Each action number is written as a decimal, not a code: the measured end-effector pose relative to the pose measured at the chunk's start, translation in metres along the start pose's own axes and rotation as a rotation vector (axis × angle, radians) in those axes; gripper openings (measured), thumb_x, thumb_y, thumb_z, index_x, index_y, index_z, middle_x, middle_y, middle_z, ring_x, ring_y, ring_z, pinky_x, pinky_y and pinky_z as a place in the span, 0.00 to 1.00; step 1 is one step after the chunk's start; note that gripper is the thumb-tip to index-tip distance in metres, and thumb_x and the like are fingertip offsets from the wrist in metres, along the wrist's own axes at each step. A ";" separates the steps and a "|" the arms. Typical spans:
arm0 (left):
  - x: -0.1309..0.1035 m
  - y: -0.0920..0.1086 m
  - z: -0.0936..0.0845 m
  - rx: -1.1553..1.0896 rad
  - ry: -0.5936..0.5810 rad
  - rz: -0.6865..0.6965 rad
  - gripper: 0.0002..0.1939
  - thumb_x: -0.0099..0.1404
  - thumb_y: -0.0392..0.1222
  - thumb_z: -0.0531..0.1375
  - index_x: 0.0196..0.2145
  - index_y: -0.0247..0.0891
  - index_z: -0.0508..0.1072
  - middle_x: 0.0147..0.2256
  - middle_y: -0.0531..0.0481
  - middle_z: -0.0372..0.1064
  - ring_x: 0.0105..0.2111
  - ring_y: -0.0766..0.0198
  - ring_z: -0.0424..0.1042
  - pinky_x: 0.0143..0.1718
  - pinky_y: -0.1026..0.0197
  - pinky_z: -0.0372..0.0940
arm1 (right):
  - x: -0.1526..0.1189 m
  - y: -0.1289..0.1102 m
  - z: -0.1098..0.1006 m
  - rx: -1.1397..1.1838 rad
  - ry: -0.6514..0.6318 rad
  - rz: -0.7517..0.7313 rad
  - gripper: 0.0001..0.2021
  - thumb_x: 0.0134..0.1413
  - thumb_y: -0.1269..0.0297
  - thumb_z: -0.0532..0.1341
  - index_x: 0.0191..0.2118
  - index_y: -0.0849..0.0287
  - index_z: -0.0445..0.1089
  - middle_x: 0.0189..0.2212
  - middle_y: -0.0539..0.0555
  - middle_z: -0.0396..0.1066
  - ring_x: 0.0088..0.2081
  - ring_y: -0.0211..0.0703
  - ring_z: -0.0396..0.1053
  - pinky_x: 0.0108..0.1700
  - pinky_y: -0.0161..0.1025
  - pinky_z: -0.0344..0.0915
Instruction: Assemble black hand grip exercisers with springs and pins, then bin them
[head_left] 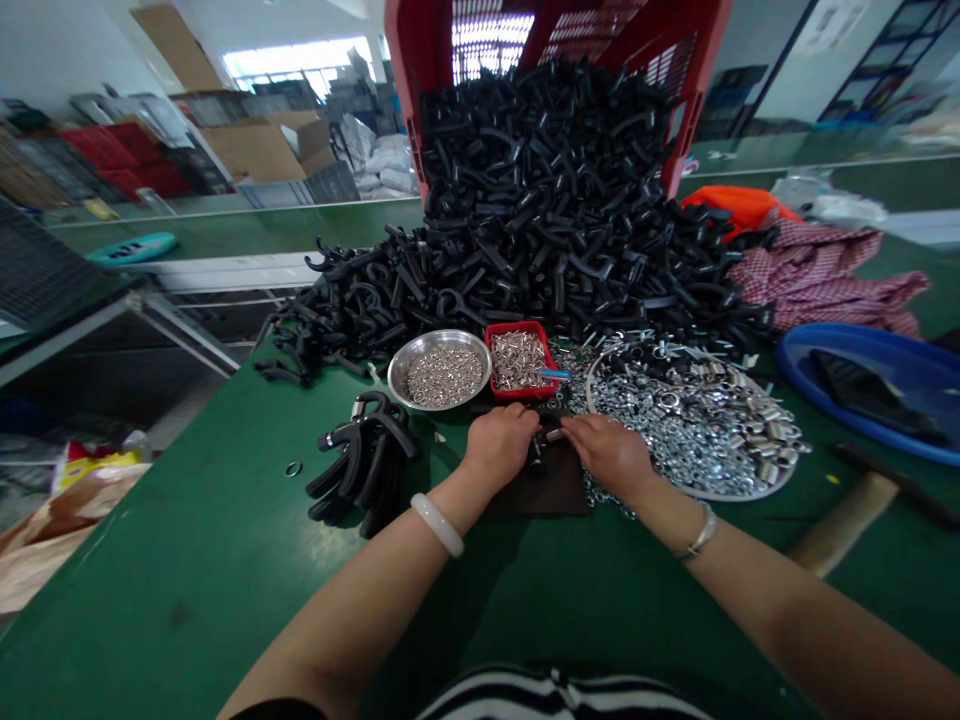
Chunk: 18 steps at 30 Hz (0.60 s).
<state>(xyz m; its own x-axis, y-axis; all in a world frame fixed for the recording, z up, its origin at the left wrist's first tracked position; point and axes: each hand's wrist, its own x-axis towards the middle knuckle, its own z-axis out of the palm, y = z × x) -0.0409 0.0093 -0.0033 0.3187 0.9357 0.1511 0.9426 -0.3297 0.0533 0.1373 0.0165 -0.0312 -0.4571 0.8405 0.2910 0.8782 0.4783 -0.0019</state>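
My left hand [501, 443] is closed round a black curved handle [537, 458], above a dark flat pad [551, 495]. Pinched in the fingers of my right hand [609, 452] is a small silver metal sleeve [555, 435], close against the handle's end. My fingers hide most of the handle. Just behind my hands stand a steel bowl [397, 385] of small metal pins and a red tray [491, 330] of rivet-like pins. Right of my right hand, a round tray [720, 495] overflows with shiny nuts, rings and sleeves.
A heap of black curved handles [525, 230] spills from a red crate [409, 100]. Finished-looking handles [364, 460] are piled on the left, near a loose ring [293, 468]. At right lie a hammer [847, 520], a blue basin [795, 350] and a checked cloth [817, 270].
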 end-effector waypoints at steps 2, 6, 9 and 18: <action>-0.007 -0.001 -0.001 0.006 0.016 0.048 0.17 0.65 0.50 0.46 0.37 0.40 0.70 0.38 0.47 0.68 0.38 0.59 0.66 0.31 0.61 0.60 | -0.005 -0.002 -0.004 -0.081 -0.055 0.000 0.17 0.60 0.64 0.48 0.51 0.56 0.65 0.40 0.58 0.70 0.38 0.42 0.66 0.33 0.34 0.59; -0.016 -0.010 -0.002 -0.052 0.026 0.134 0.34 0.51 0.68 0.51 0.47 0.41 0.65 0.51 0.45 0.62 0.48 0.51 0.60 0.46 0.51 0.58 | -0.010 -0.004 -0.011 -0.155 -0.172 -0.005 0.20 0.57 0.69 0.49 0.55 0.58 0.60 0.37 0.60 0.69 0.41 0.48 0.64 0.30 0.35 0.60; -0.015 -0.018 0.002 -0.122 -0.038 0.188 0.45 0.42 0.73 0.54 0.52 0.40 0.60 0.56 0.44 0.55 0.55 0.47 0.52 0.55 0.44 0.45 | -0.008 -0.005 -0.012 -0.118 -0.210 -0.036 0.21 0.56 0.71 0.49 0.56 0.59 0.59 0.35 0.61 0.69 0.41 0.49 0.65 0.32 0.37 0.62; -0.007 -0.027 0.005 -0.248 -0.061 0.157 0.50 0.39 0.71 0.57 0.54 0.39 0.57 0.53 0.43 0.59 0.53 0.51 0.55 0.58 0.46 0.38 | -0.070 0.076 -0.069 -0.099 0.073 0.395 0.24 0.54 0.53 0.51 0.54 0.60 0.61 0.39 0.67 0.67 0.37 0.59 0.67 0.31 0.50 0.62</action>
<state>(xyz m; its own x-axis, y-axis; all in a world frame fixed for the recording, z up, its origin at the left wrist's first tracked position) -0.0678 0.0119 -0.0105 0.4708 0.8744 0.1176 0.8307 -0.4842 0.2746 0.2454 -0.0234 0.0143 -0.0738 0.9326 0.3533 0.9951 0.0922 -0.0357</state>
